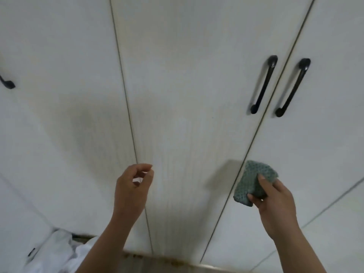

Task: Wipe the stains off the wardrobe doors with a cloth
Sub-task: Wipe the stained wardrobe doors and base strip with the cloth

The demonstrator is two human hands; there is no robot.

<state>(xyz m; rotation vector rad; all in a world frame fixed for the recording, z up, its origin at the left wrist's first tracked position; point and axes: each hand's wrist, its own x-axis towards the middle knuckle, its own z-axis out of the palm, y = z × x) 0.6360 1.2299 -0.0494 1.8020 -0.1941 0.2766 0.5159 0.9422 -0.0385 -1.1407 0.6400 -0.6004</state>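
White wardrobe doors (pixel 187 85) fill the view, split by thin vertical seams. My right hand (pixel 275 201) grips a folded teal cloth (pixel 254 182) close to the seam between the middle door and the right door, low down. Whether the cloth touches the door I cannot tell. My left hand (pixel 132 188) hovers near the left seam with its fingers loosely curled and nothing in them. No distinct stain shows on the doors, only soft shadows.
Two black bar handles (pixel 264 84) (pixel 293 87) flank the right seam above the cloth. Another black handle (pixel 7 83) pokes in at the left edge. White fabric (pixel 57 253) lies at the bottom left, beside a brownish floor strip (pixel 157 261).
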